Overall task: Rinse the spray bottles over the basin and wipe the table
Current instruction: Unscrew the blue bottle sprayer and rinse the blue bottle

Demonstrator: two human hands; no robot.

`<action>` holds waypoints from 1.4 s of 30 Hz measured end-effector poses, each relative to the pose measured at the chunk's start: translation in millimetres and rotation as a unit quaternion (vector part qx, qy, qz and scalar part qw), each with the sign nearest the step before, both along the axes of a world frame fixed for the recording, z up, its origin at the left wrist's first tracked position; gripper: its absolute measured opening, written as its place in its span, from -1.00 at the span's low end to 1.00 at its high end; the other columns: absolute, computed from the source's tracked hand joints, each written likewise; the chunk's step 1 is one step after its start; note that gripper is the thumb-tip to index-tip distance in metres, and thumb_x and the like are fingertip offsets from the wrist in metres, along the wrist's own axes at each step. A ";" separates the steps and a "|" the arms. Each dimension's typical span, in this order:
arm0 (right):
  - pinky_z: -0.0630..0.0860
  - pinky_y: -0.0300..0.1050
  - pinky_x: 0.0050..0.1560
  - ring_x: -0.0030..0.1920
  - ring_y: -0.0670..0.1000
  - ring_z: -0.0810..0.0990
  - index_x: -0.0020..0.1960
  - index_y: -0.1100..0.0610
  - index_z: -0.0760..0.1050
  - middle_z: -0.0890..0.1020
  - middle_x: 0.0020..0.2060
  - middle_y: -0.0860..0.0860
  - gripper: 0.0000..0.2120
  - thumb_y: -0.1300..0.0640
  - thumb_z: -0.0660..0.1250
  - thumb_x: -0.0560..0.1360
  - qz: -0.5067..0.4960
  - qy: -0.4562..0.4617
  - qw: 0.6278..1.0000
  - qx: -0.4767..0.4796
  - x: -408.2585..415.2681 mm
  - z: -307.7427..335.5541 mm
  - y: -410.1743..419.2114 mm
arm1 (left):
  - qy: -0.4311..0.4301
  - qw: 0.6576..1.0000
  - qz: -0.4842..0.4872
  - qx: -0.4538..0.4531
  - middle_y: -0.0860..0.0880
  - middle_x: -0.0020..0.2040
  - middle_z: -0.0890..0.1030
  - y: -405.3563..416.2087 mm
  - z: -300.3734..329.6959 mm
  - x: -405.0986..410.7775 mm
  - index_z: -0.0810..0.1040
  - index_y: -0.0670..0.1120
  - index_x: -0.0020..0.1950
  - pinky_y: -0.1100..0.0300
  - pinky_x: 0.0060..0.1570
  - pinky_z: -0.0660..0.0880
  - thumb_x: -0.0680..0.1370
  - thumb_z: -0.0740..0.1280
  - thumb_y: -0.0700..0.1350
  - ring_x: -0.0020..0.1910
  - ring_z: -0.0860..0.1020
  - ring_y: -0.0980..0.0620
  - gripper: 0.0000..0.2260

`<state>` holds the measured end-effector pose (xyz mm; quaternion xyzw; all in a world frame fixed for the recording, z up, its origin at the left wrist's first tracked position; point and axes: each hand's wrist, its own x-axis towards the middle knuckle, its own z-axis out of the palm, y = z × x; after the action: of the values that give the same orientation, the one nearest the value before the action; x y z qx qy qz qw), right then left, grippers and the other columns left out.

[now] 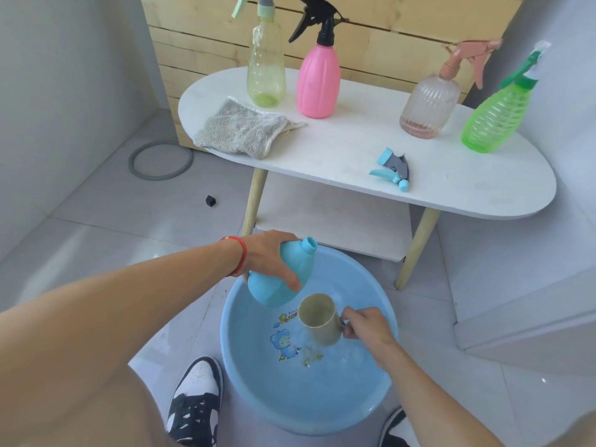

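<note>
Over the basin point(245, 366), a blue bottle point(277, 279) and a cup point(319, 317) are held close together.

From the head view, the uncapped bottle is grasped round its body by the left hand point(271, 256), its long axis tilted, neck up and away towards the table point(451, 175). The cup's handle is pinched by the right hand point(364, 324), just right of and below the bottle's base; the cup would likely need lifting to the neck.
</note>
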<state>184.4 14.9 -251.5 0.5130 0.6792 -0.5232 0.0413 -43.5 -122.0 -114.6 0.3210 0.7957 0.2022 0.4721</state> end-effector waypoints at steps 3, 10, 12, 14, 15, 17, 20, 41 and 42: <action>0.67 0.11 0.14 -0.32 0.10 0.63 -0.45 0.17 0.52 0.52 -0.50 0.10 -0.75 0.10 0.37 0.37 -0.013 0.078 0.997 -0.019 -1.2 28.6 12.9 | 0.011 1.000 0.004 -0.007 0.02 0.09 0.65 -0.8 0.8 -2.8 0.56 0.25 0.17 -0.16 -0.22 0.69 0.14 0.68 0.00 -0.01 0.69 -0.11 -0.35; 0.66 -0.01 -0.13 -0.28 0.13 0.54 -0.54 0.18 0.36 0.34 -0.50 0.12 -0.55 0.34 0.30 0.52 0.051 0.157 0.984 0.064 -7.8 129.1 53.2 | 0.070 0.997 -0.033 -0.011 0.04 0.09 0.60 2.5 5.0 -1.2 0.54 0.21 0.20 -0.12 -0.20 0.70 0.22 0.68 -0.03 0.00 0.66 -0.09 -0.38; 0.66 0.05 -0.05 -0.28 0.13 0.57 -0.52 0.18 0.34 0.36 -0.48 0.13 -0.55 0.30 0.31 0.53 0.080 0.172 0.978 0.083 -7.0 157.4 59.8 | 0.075 0.996 -0.047 0.011 0.08 0.09 0.59 3.9 6.1 1.3 0.54 0.21 0.21 -0.02 -0.24 0.70 0.24 0.68 0.00 0.00 0.65 -0.04 -0.40; 0.68 0.10 0.04 -0.29 0.11 0.57 -0.53 0.14 0.31 0.35 -0.49 0.10 -0.50 0.27 0.34 0.56 0.098 0.188 0.972 0.101 -7.5 180.9 61.2 | 0.081 0.994 -0.060 0.039 0.11 0.09 0.58 5.3 7.0 5.9 0.52 0.20 0.23 0.00 -0.14 0.69 0.27 0.67 0.02 0.03 0.63 -0.01 -0.41; 0.68 0.10 0.04 -0.30 0.10 0.54 -0.53 0.13 0.30 0.33 -0.50 0.07 -0.49 0.28 0.35 0.56 0.096 0.197 0.969 0.111 -7.8 190.3 59.7 | 0.082 0.993 -0.065 0.053 0.13 0.09 0.57 6.1 7.3 8.5 0.52 0.20 0.24 -0.01 -0.06 0.68 0.28 0.67 0.01 0.04 0.61 0.01 -0.41; 0.69 0.11 0.03 -0.30 0.09 0.52 -0.53 0.12 0.29 0.34 -0.54 0.01 -0.50 0.32 0.35 0.54 0.077 0.220 0.964 0.130 -9.7 202.4 55.7 | 0.084 0.991 -0.066 0.079 0.15 0.09 0.57 7.1 7.8 14.2 0.51 0.21 0.24 0.02 -0.01 0.65 0.30 0.66 0.02 0.05 0.59 0.04 -0.42; 0.68 0.15 0.07 -0.29 0.09 0.53 -0.57 0.08 0.34 0.38 -0.55 -0.03 -0.50 0.33 0.34 0.51 0.033 0.242 0.958 0.148 -14.0 208.3 46.8 | 0.086 0.988 -0.063 0.107 0.14 0.13 0.57 8.4 7.8 20.7 0.49 0.23 0.29 0.07 -0.01 0.63 0.30 0.66 0.04 0.08 0.58 0.05 -0.37; 0.11 -0.04 -0.42 -0.37 -0.01 0.06 -0.41 0.06 0.09 0.09 -0.42 -0.01 -0.52 0.12 0.39 0.42 0.072 0.134 0.863 0.482 -24.3 204.1 24.6 | 0.078 0.985 -0.011 0.156 0.11 0.13 0.58 13.8 -2.9 22.3 0.50 0.21 0.31 0.04 -0.02 0.66 0.28 0.67 0.01 0.08 0.60 0.03 -0.34; 0.12 -0.05 -0.42 -0.38 0.00 0.07 -0.41 0.06 0.08 0.08 -0.43 -0.01 -0.53 0.10 0.38 0.41 0.078 0.139 0.858 0.488 -24.3 204.0 23.6 | 0.079 0.985 -0.012 0.154 0.11 0.13 0.58 14.0 -3.1 22.3 0.49 0.21 0.31 0.02 0.00 0.66 0.28 0.67 0.01 0.08 0.60 0.02 -0.34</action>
<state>160.0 38.5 -47.4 0.3346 0.8839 -0.1856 -0.2688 -21.2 -108.0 -117.7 0.4143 0.7861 0.2905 0.3549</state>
